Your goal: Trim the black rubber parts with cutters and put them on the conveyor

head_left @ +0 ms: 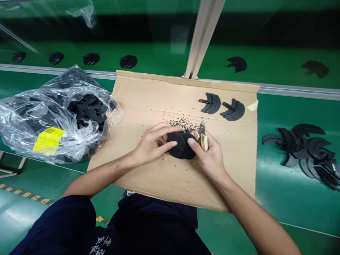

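Note:
Over the middle of a cardboard sheet (148,95), my left hand (152,141) pinches a round black plastic part (176,145) between thumb and fingers. My right hand (212,156) grips the right side of the overlapping black parts, its thumb pressing on top. Cutting pliers with pale handles (202,136) also lie in that right hand, jaws pointing away from me. Many tiny black scraps (183,124) are scattered on the cardboard just beyond the parts. How many discs are stacked together I cannot tell.
Two curved black parts (211,103) lie at the cardboard's upper right. A clear plastic bag (32,106) of black parts with a yellow label stands left. More black parts (308,148) are heaped on the green table at right. A metal post (203,39) rises behind, along a glossy panel.

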The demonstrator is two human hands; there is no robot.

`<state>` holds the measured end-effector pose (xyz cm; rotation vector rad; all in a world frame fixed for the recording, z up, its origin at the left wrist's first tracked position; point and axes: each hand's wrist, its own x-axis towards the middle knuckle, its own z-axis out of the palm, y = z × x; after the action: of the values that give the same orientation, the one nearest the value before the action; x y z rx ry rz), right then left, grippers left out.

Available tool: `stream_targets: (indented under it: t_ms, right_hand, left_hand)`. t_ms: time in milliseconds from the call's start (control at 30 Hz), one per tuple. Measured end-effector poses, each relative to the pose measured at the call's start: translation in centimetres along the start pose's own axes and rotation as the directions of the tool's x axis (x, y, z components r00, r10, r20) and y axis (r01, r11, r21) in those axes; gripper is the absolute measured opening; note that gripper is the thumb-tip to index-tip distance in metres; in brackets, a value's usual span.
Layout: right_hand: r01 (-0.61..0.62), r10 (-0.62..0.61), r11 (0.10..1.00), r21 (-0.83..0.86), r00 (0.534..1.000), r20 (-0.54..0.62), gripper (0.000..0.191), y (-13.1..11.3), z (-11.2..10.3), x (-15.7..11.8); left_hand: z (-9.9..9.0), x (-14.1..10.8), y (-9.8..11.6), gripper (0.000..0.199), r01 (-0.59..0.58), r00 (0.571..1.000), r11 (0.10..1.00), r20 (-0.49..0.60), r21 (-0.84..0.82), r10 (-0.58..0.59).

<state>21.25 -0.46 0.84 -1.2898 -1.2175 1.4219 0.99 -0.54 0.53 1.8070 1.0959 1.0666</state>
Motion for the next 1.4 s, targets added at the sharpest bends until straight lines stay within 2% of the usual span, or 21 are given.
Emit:
stream_targets:
  t_ms: [133, 333, 467, 667, 800, 867, 933, 1033, 1100, 1133, 1267, 1400]
  right_hand:
    - [0.009, -0.008, 1.000, 0.009, 0.998, -0.067, 0.040, 0.2, 0.0, 0.1]
    - [0.007, -0.007, 1.000, 0.026, 1.000, -0.010, 0.039, 0.0, 0.1, -0.2]
    - [0.014, -0.013, 1.000, -0.027, 1.000, 0.007, 0.041, -0.1, 0.0, -0.2]
    - [0.079, -0.070, 0.989, -0.122, 0.994, 0.082, 0.038, -0.4, 0.1, -0.2]
    - [0.116, -0.109, 0.984, -0.136, 0.992, 0.062, 0.035, -0.4, 0.1, -0.4]
    - [0.167, -0.155, 0.970, -0.179, 0.985, 0.076, 0.030, -0.1, 0.0, -0.5]
    - [0.277, -0.258, 0.924, -0.263, 0.960, 0.105, 0.023, 0.2, -0.2, -0.3]
    - [0.460, -0.414, 0.809, -0.366, 0.888, 0.201, 0.013, 0.6, -0.6, 0.0]
    - [0.530, -0.457, 0.759, -0.379, 0.848, 0.269, 0.007, 0.7, -0.8, 0.1]
    - [0.547, -0.469, 0.750, -0.373, 0.836, 0.284, 0.005, 0.7, -0.8, 0.1]
    - [0.591, -0.536, 0.746, -0.307, 0.807, 0.248, 0.008, 0.8, -0.6, -0.3]
    - [0.611, -0.575, 0.745, -0.268, 0.791, 0.207, 0.012, 1.0, -0.3, -0.6]
  left_hand:
    - [-0.1, 0.0, 0.1, 0.033, -0.006, 1.000, 1.000, -0.008, 0.015, 0.006]
    - [0.1, 0.0, -0.5, 0.034, 0.050, 0.999, 0.998, 0.016, 0.029, -0.050]
    - [0.3, -0.1, -0.7, 0.031, 0.122, 0.989, 0.991, 0.090, -0.063, -0.116]
    - [0.7, -0.3, -0.4, 0.028, -0.029, 0.999, 0.998, 0.042, 0.049, 0.027]
    - [0.7, -0.2, -0.2, 0.027, 0.035, 0.998, 0.999, 0.050, 0.026, -0.036]
    - [0.3, -0.1, -0.2, 0.023, -0.003, 0.998, 0.997, 0.069, 0.077, -0.003]
    - [-0.3, 0.0, -0.1, 0.020, -0.119, 0.990, 0.978, 0.092, 0.173, 0.105]
    - [-1.0, 0.0, 0.1, 0.017, -0.281, 0.955, 0.908, 0.183, 0.309, 0.234]
    - [-1.1, 0.0, 0.1, 0.017, -0.323, 0.941, 0.875, 0.222, 0.360, 0.256]
    - [-1.1, 0.0, 0.1, 0.017, -0.324, 0.942, 0.876, 0.209, 0.357, 0.263]
    - [-0.8, 0.1, 0.0, 0.026, -0.283, 0.959, 0.949, 0.036, 0.138, 0.281]
    - [-0.6, 0.1, 0.0, 0.026, -0.287, 0.958, 0.958, -0.031, -0.002, 0.287]
